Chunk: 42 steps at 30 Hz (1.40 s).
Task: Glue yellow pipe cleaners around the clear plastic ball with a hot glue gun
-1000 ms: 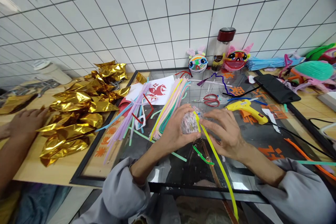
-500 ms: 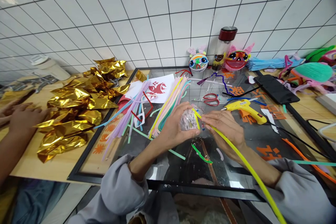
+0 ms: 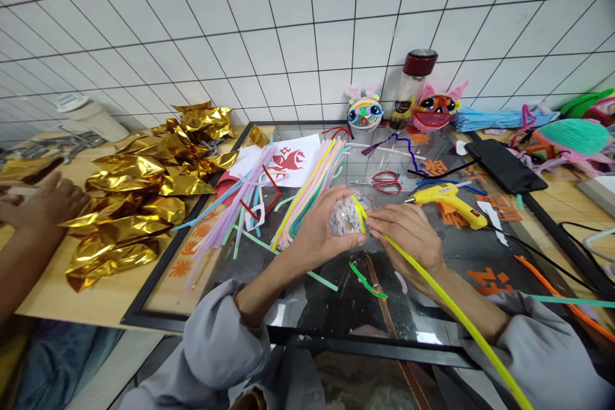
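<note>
My left hand is wrapped around a clear rounded ball with a whitish, crinkled look. A yellow fuzzy pipe cleaner lies along the ball's right side, bends there, and trails down to the lower right. Pinched in my right hand is that pipe cleaner, close against the ball. My fingers cover part of the ball's right edge. Below the hands, a short green pipe cleaner rests on the glass tabletop. A yellow glue gun lies beyond my right hand, near red-handled scissors.
Bundled pastel pipe cleaners lie left of my hands, beside a paper with a red print. Gold foil pieces cover the left side, near another person's hand. Behind stand a decorated animal-face ball and a bottle.
My hands keep nearly the same pose on the ball and the yellow pipe cleaner. At the left, the other person's hand has lifted slightly. The view has shifted a little.
</note>
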Each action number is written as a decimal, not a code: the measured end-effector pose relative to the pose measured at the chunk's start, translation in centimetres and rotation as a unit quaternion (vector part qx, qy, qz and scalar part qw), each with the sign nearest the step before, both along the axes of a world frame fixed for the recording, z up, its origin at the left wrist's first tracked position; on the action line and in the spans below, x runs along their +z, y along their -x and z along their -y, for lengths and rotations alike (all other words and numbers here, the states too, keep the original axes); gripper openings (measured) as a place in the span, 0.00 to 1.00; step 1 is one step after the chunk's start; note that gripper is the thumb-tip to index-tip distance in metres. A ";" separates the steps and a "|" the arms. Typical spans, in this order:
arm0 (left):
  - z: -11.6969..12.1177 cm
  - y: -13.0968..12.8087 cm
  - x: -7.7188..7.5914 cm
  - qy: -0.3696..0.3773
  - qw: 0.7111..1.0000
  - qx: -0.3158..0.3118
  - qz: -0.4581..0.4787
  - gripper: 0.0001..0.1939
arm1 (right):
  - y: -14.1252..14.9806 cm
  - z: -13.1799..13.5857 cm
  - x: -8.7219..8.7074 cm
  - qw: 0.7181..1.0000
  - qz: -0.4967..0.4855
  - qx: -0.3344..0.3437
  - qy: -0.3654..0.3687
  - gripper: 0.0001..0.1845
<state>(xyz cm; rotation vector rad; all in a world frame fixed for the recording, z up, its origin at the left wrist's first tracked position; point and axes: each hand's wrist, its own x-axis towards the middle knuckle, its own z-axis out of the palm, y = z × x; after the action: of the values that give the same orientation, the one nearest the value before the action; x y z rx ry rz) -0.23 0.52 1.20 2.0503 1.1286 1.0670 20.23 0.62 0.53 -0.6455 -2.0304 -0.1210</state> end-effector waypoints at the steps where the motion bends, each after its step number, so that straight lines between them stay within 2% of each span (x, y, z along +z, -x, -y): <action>1: 0.0 0.0 0.0 0.001 1.000 0.003 -0.002 0.35 | 0.0 0.0 -0.1 1.000 0.001 0.001 0.001 0.10; 13: 0.0 -0.2 -0.8 -0.036 0.998 0.031 -0.043 0.38 | -0.2 -0.2 -0.7 1.000 0.010 0.005 0.005 0.12; 19: 0.0 -0.2 -1.7 -0.049 0.998 0.040 -0.004 0.51 | 0.0 -0.2 -0.5 1.000 0.005 0.005 0.008 0.12; 26: 0.2 -0.2 -0.8 -0.048 0.998 0.020 -0.037 0.37 | 0.4 -0.1 -0.2 1.000 -0.003 0.004 0.001 0.11; 35: 0.1 -0.1 -0.6 -0.051 0.998 0.025 -0.041 0.34 | 0.3 -0.1 -0.4 1.000 -0.011 0.011 0.009 0.12; 38: 0.2 -0.2 -0.8 -0.036 0.999 0.030 -0.021 0.40 | 0.2 -0.2 -0.4 1.000 0.001 0.011 0.002 0.13; 42: 0.1 -0.3 -1.0 -0.020 0.999 0.041 -0.015 0.52 | 0.0 -0.2 -0.3 1.000 0.008 0.017 0.006 0.13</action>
<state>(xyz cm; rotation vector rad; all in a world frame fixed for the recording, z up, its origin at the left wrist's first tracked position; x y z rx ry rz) 0.04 0.43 0.17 2.0725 1.2237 1.1100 20.24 0.80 0.20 -0.6177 -2.0575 -0.0947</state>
